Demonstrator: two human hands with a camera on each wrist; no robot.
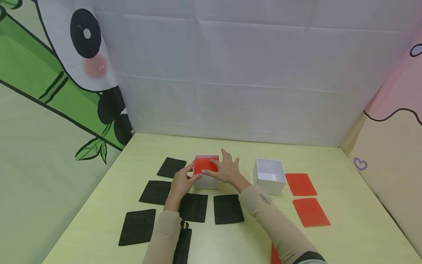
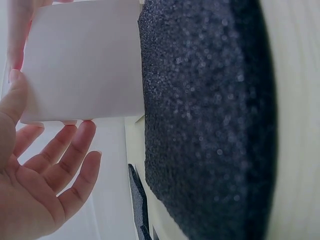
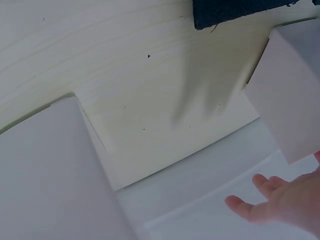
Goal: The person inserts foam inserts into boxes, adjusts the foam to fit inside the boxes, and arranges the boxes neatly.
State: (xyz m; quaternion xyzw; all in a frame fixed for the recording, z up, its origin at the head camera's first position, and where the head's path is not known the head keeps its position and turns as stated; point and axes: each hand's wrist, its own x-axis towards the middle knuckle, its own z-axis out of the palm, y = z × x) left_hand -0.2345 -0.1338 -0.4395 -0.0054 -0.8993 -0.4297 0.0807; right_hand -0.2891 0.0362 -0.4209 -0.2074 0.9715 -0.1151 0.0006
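Observation:
A red foam square [image 1: 205, 166] lies at the mouth of a white open-topped box [image 1: 206, 183] in the head view. My left hand [image 1: 180, 183] is at the box's left side, its thumb by the front rim. In the left wrist view, the fingertips of that hand [image 2: 50, 185] touch the side wall, fingers spread and loosely bent. From the right, my right hand [image 1: 228, 169] reaches over the box with its thumb on the red square and its other fingers spread upward. The right wrist view shows part of this hand [image 3: 280, 202] beside the box wall [image 3: 290, 100].
A second white box [image 1: 271, 186] stands to the right, open at the top. Red foam squares [image 1: 301, 184] lie beyond it, another partly under the right sleeve. Several black foam squares [image 1: 136, 227] are spread on the left and centre. A white curtain [image 1: 230, 110] closes the back.

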